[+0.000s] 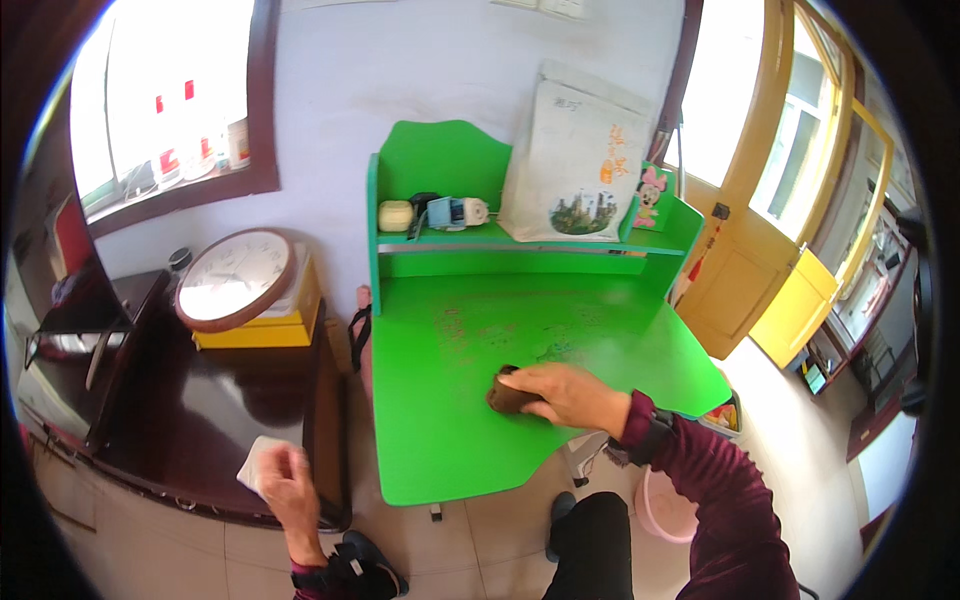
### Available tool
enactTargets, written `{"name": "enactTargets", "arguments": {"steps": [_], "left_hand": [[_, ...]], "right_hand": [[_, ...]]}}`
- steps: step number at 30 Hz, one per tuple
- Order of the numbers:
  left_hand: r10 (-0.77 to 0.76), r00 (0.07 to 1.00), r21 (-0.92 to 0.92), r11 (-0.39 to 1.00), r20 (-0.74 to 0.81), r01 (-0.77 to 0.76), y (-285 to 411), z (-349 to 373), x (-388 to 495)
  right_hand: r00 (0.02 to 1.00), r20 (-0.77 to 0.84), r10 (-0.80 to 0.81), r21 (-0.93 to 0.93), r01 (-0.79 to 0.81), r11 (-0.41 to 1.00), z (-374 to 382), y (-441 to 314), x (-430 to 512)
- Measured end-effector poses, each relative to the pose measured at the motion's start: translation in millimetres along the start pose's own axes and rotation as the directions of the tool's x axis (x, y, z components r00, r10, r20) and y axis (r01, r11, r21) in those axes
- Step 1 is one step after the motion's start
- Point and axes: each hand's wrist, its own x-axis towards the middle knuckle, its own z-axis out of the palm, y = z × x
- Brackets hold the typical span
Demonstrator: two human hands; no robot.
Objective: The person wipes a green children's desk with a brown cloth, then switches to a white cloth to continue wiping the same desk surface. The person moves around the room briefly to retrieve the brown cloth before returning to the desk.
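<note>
A bunched brown cloth (508, 393) is gripped in my right hand (570, 394) and pressed on the green desktop (435, 450). Coloured scribble marks (491, 330) show on the desktop beyond that hand. My left hand (285, 476), slightly blurred, holds a white piece (255, 461) that looks like paper or thin cloth. It is over the front edge of the dark wooden cabinet (210, 405), left of the desk. Whether it touches the cabinet is not plain.
On the desk's shelf (442, 241) stand a large white bag (577, 150) and several small items. A round wall clock (236, 277) leans on a yellow box (255, 337) on the cabinet. A pink bucket (664, 506) is on the floor at right, near a yellow door (739, 277).
</note>
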Motion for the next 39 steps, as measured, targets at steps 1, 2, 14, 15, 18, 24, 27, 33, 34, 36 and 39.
{"name": "enactTargets", "arguments": {"steps": [1, 2, 14, 15, 18, 24, 27, 33, 34, 36, 39], "left_hand": [[-0.177, 0.952, -0.157, 0.963, 0.25, 0.22, 12, 12, -5], [-0.132, 0.937, -0.33, 0.912, 0.324, 0.242, 23, 23, -13], [-0.049, 0.748, -0.622, 0.52, 0.662, 0.585, 56, 60, -21], [-0.057, 0.741, -0.63, 0.486, 0.669, 0.606, 57, 61, -22], [-0.079, 0.743, -0.624, 0.489, 0.664, 0.61, 59, 65, -21], [-0.055, 0.759, -0.656, 0.466, 0.648, 0.594, 53, 69, -23], [-0.053, 0.758, -0.664, 0.444, 0.65, 0.601, 48, 70, -27], [0.009, 0.767, -0.695, 0.428, 0.642, 0.577, 42, 74, -28], [0.01, 0.768, -0.701, 0.417, 0.64, 0.578, 43, 75, -28], [0.002, 0.77, -0.709, 0.394, 0.637, 0.585, 46, 75, -29], [-0.028, 0.769, -0.709, 0.369, 0.638, 0.601, 49, 73, -31]], "right_hand": [[1.0, 0.005, 0.007, -0.009, -0.007, 1.0, 1, 14, 10], [0.999, 0.038, 0.039, -0.019, -0.038, 0.999, 3, 27, 18], [0.972, -0.001, 0.237, -0.198, -0.232, 0.952, 14, 168, 142], [0.973, -0.006, 0.23, -0.162, -0.227, 0.96, 15, 173, 146], [0.953, 0.019, 0.303, -0.119, -0.299, 0.947, 15, 178, 153], [0.976, 0.057, 0.21, -0.15, -0.199, 0.968, 12, 138, 115], [0.999, -0.009, 0.04, -0.077, -0.041, 0.996, 13, 98, 66], [0.992, -0.099, -0.078, 0.058, 0.084, 0.995, 9, -5, -25], [0.996, -0.073, -0.059, 0.007, 0.059, 0.998, 6, -21, -40], [0.998, -0.007, -0.06, -0.071, 0.06, 0.996, 1, -44, -56], [0.998, 0.053, -0.035, -0.041, 0.037, 0.998, -6, -58, -64]]}}
